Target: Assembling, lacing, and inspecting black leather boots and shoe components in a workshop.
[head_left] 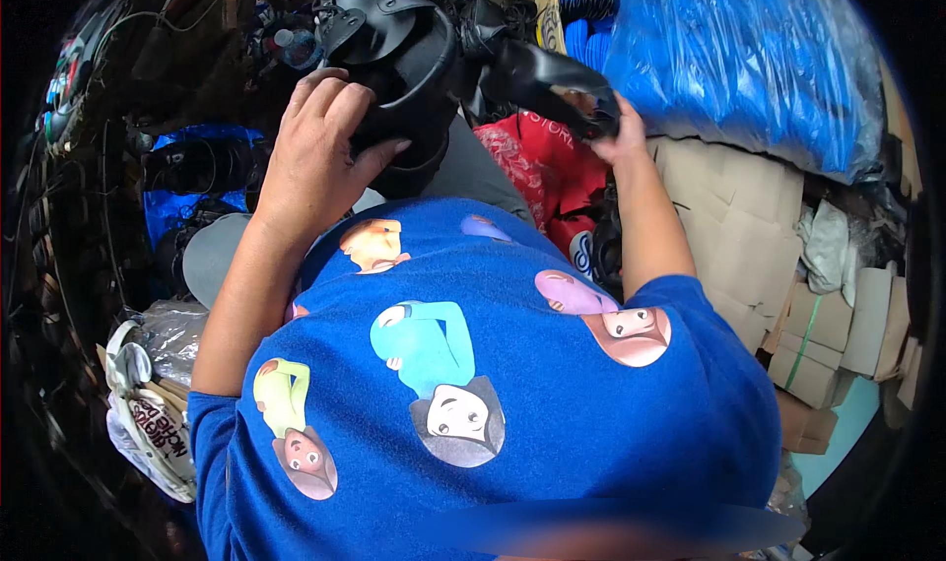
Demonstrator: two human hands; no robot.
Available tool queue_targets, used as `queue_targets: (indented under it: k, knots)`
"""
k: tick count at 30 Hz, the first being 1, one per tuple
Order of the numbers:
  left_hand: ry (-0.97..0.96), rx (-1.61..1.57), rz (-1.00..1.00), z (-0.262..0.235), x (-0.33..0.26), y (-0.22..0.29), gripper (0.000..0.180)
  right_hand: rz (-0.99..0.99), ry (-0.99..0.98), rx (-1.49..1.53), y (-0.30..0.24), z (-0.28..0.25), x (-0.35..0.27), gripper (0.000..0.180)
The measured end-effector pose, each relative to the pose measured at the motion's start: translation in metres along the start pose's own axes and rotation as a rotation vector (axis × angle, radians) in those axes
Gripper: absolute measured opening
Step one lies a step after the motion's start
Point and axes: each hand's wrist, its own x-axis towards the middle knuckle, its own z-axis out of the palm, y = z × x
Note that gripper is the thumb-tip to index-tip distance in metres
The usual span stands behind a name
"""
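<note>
My left hand (320, 152) is at the near left side of a rounded black piece (424, 83) with a thick rim, which looks like leather. Its fingers curl over the edge and the thumb lies apart, across the near side; the fingertips are partly hidden. In my right hand (623, 137) is the end of a glossy black shoe-like piece (542, 73) with a gap in it, held out to the right. Dark parts lie between the two pieces, and I cannot tell whether they are joined. A black flap with small fittings (379, 14) rises beyond the rim.
Blue items in clear plastic (749, 68) fill the far right, beside stacked blue pieces (588, 9). Below them lie flattened cardboard (729, 226) and a red bag (552, 162). Dark clutter crowds the left, with a clear bottle (296, 47) and a white printed bag (148, 423).
</note>
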Motion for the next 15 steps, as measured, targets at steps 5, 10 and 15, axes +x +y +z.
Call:
queue_targets:
  k: [5,10,15]
  knots:
    - [-0.070,-0.014,-0.014,-0.005,0.001,0.006,0.039,0.024,-0.501,0.259,-0.033,-0.010,-0.022,0.035]
    - [0.022,-0.039,0.008,-0.003,-0.005,0.005,0.034,-0.110,-0.514,0.133,-0.042,0.017,-0.040,0.036]
    - [-0.048,-0.022,0.062,-0.009,-0.007,0.007,0.037,-0.186,-0.598,0.101,-0.056,0.007,-0.028,0.042]
